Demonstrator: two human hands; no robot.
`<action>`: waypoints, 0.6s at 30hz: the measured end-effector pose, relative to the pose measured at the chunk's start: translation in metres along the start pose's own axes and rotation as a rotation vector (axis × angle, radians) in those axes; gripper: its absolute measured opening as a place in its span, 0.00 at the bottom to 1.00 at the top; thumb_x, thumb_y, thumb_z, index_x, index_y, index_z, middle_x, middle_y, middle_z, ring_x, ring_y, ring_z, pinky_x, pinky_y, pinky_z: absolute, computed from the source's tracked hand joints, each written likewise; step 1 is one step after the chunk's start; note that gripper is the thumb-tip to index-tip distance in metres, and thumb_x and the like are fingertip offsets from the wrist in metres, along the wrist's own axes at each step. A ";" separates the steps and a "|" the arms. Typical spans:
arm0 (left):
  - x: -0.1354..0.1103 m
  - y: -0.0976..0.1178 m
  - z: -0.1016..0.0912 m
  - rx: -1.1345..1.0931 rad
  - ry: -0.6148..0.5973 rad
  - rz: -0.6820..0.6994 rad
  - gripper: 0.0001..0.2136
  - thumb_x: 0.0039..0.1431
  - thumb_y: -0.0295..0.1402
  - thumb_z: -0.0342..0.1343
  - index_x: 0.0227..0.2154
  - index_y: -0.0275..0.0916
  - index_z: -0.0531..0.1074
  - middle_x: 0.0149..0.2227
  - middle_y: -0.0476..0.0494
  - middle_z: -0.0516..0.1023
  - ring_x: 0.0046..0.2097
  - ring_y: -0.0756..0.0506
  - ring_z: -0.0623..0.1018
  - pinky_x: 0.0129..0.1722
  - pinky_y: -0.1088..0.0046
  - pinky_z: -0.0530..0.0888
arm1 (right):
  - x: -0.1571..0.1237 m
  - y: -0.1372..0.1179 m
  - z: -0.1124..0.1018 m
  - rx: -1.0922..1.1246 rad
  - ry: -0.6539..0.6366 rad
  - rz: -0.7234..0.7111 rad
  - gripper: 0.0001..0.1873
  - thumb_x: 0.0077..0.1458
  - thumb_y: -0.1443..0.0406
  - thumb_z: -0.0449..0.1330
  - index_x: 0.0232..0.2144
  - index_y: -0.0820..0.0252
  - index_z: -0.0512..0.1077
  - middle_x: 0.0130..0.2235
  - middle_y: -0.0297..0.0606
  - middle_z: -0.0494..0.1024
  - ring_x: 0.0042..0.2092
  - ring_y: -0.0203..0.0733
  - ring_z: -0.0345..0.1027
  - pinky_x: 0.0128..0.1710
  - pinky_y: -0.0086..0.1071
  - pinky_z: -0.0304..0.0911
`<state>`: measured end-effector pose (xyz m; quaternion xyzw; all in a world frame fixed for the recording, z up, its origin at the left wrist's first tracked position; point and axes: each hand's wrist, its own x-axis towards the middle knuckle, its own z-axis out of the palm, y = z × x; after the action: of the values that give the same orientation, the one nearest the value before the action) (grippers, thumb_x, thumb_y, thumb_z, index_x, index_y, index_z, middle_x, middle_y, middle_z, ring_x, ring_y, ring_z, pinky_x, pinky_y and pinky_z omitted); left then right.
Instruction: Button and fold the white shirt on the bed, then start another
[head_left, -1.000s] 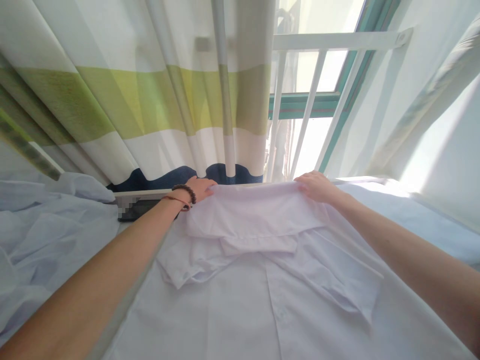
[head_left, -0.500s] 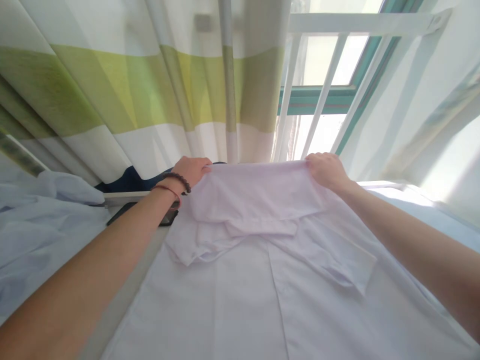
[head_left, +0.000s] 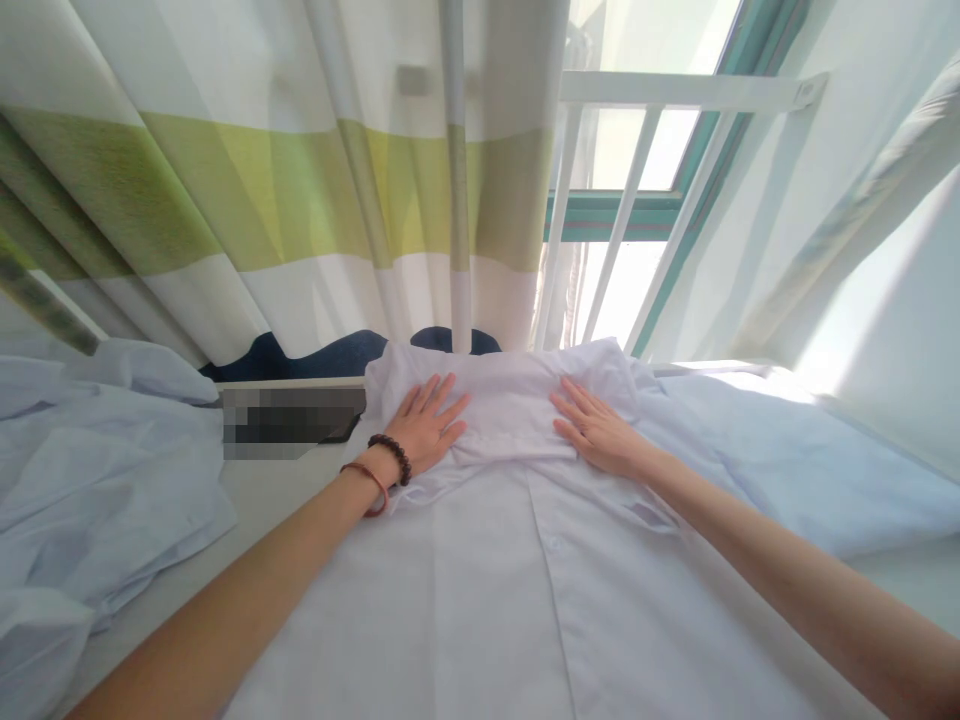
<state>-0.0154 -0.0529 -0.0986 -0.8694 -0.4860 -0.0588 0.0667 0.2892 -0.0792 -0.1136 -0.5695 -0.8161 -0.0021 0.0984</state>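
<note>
1 head-worn camera looks forward and steeply down, close above a white, buttoned cloth garment (head_left: 487,600). It frames the bare left hand (head_left: 427,430) and bare right hand (head_left: 600,430) mid-view, facing a white-and-green striped fabric curtain (head_left: 300,190) beyond.

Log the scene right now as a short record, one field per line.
Garment: white garment with buttoned front, laid flat, far end folded over
Left grip: open, fingers spread on the folded part
Right grip: open, fingers spread on the folded part
Left wrist: dark beaded bracelet, reddish band
Left side: rumpled white cloth; dark object, partly pixelated
Right side: pale cloth
Far side: green-banded curtain, white railing
</note>
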 end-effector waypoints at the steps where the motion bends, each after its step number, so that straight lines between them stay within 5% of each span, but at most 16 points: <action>1: -0.001 0.000 -0.003 -0.005 -0.015 0.004 0.23 0.68 0.41 0.37 0.64 0.44 0.55 0.69 0.43 0.41 0.68 0.38 0.42 0.65 0.53 0.45 | -0.002 0.001 0.000 0.018 -0.014 0.002 0.31 0.66 0.52 0.38 0.65 0.62 0.53 0.68 0.46 0.45 0.68 0.49 0.38 0.65 0.46 0.43; 7: -0.015 0.010 -0.028 -0.056 0.017 0.076 0.24 0.67 0.40 0.40 0.62 0.36 0.57 0.67 0.36 0.51 0.67 0.39 0.52 0.64 0.53 0.49 | -0.019 -0.006 -0.021 0.092 -0.019 -0.001 0.32 0.66 0.52 0.37 0.63 0.65 0.55 0.66 0.49 0.53 0.66 0.48 0.45 0.64 0.47 0.45; 12: -0.075 0.051 -0.034 -0.133 -0.094 0.312 0.26 0.61 0.36 0.50 0.61 0.44 0.56 0.66 0.37 0.53 0.64 0.37 0.58 0.60 0.55 0.60 | -0.073 -0.046 -0.037 0.140 -0.016 -0.176 0.31 0.65 0.50 0.42 0.64 0.59 0.53 0.67 0.46 0.51 0.67 0.49 0.42 0.63 0.50 0.48; 16: -0.123 0.089 -0.049 -0.210 -0.195 0.303 0.28 0.57 0.36 0.55 0.61 0.48 0.56 0.64 0.38 0.57 0.61 0.34 0.62 0.56 0.51 0.64 | -0.110 -0.066 -0.038 0.180 -0.029 -0.338 0.27 0.65 0.54 0.46 0.63 0.53 0.55 0.67 0.41 0.52 0.66 0.48 0.46 0.61 0.49 0.53; 18: -0.138 0.104 -0.059 -0.234 -0.294 0.323 0.34 0.51 0.44 0.60 0.60 0.46 0.57 0.62 0.35 0.60 0.59 0.32 0.64 0.53 0.50 0.67 | -0.118 -0.067 -0.035 0.195 -0.033 -0.363 0.26 0.64 0.54 0.48 0.62 0.52 0.58 0.66 0.41 0.55 0.65 0.48 0.50 0.60 0.48 0.56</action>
<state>-0.0004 -0.2323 -0.0698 -0.9368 -0.3353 0.0237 -0.0973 0.2711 -0.2164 -0.0911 -0.4008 -0.9032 0.0685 0.1374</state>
